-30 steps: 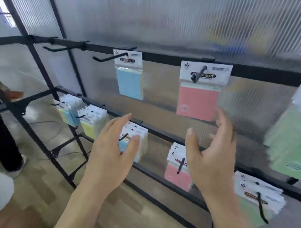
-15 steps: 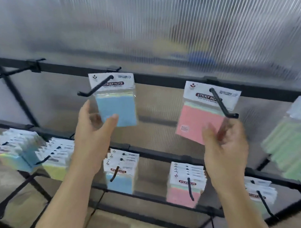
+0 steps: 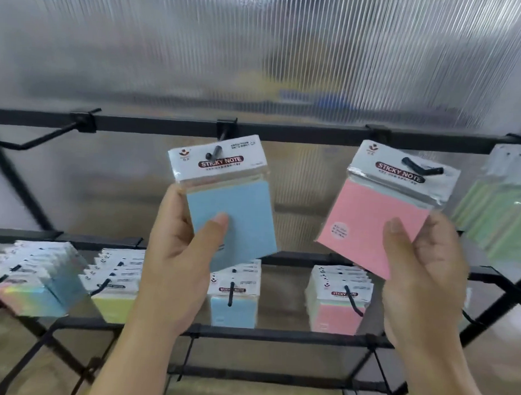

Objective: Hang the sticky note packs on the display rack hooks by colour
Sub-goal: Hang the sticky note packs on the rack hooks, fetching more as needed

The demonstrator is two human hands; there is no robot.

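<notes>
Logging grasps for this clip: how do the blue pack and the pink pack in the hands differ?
The blue pack hangs nearly upright; the pink pack tilts, header sloping down rightward. The left hand holds the blue pack at its left edge; the right hand holds the pink pack at its lower right corner. Both hang on top-rail hooks, a thumb on each face.

A left hand and a right hand each hold a sticky note pack at the black rack's upper rail.
At centre frame the blue pack hangs with a hook through its white header, the left thumb flat on its face. To the right, the pink pack tilts on a second hook, gripped at its lower right corner. Below hang a yellow stack, a blue stack and a pink stack.
</notes>
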